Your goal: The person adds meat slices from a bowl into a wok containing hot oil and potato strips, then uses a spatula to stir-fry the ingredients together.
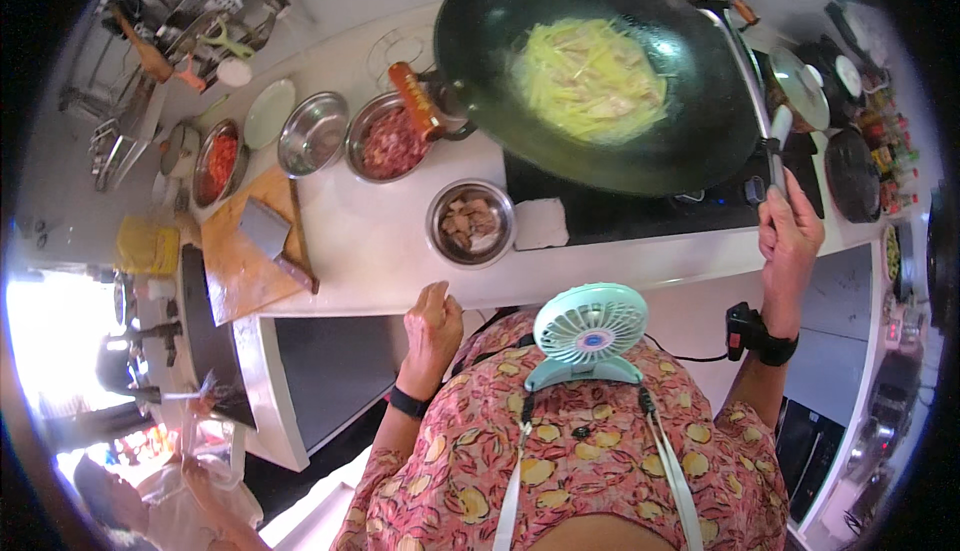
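My right hand (pixel 789 225) grips the dark handle of a long metal cooking utensil (pixel 746 63). Its shaft runs along the right side of a large black wok (pixel 495 63); I cannot make out its working end. Pale yellow-green shredded vegetable with pieces of meat (pixel 592 78) lies in the bottom of the wok. My left hand (pixel 433 326) is by the counter's front edge, fingers curled together, with nothing visible in it. Just beyond it stands a steel bowl (pixel 433 240) of brownish chunks, beside a folded white cloth (pixel 541 224).
The wok sits over a black cooktop (pixel 630 221), its orange-brown handle (pixel 416 101) pointing left over a bowl of raw meat (pixel 390 147). Left are an empty-looking steel bowl (pixel 313 135), chopped red pepper (pixel 221 165), and a cleaver (pixel 264 227) on a board (pixel 225 266). Another person (pixel 172 498) is lower left.
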The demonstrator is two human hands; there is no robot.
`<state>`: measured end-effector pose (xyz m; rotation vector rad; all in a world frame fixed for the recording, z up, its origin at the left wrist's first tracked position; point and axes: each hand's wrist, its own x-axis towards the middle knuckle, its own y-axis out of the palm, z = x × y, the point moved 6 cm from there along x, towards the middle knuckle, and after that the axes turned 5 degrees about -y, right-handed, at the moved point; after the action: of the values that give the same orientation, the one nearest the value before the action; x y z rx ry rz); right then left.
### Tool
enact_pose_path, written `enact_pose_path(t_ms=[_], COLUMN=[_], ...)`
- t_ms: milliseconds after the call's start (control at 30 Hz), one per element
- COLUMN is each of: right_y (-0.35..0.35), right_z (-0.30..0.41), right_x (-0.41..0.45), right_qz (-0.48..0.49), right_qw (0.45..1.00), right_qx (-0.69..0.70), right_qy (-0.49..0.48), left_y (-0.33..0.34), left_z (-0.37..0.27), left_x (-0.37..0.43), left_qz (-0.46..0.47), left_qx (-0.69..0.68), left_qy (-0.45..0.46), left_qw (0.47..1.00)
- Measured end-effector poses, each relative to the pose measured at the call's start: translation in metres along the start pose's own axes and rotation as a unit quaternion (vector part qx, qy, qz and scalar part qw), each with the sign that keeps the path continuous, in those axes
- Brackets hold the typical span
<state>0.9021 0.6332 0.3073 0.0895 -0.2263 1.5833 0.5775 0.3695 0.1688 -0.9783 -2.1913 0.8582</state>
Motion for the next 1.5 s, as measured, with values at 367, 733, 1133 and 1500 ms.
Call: enact_pose_path(t_ms=[367, 733, 1133, 1500], right_y=[0.006, -0.001, 0.000, 0.006], right_z=[-0.002, -0.010, -0.014, -0.029], right_x=[-0.011, -0.012, -0.030, -0.038], right_qz=[0.008, -0.006, -0.021, -0.012], right_qw=[0.999, 1.000, 0.999, 0.999], right_qx=[-0.022, 0.015, -0.017, -0.004], right_qy=[0.030, 0.018, 0.027, 0.050], left_y=[0.002, 0.037, 0.041, 0.038], left_z=[0.013, 0.038, 0.053, 0.057], left_x=[0.001, 0.013, 0.015, 0.007], left_qz=[0.001, 0.097, 0.098, 0.065], left_qx=[0.033, -0.086, -0.323, -0.372], left_qy=[-0.060, -0.191, -0.439, -0.435], left_qw=[0.998, 0.973, 0.833, 0.817])
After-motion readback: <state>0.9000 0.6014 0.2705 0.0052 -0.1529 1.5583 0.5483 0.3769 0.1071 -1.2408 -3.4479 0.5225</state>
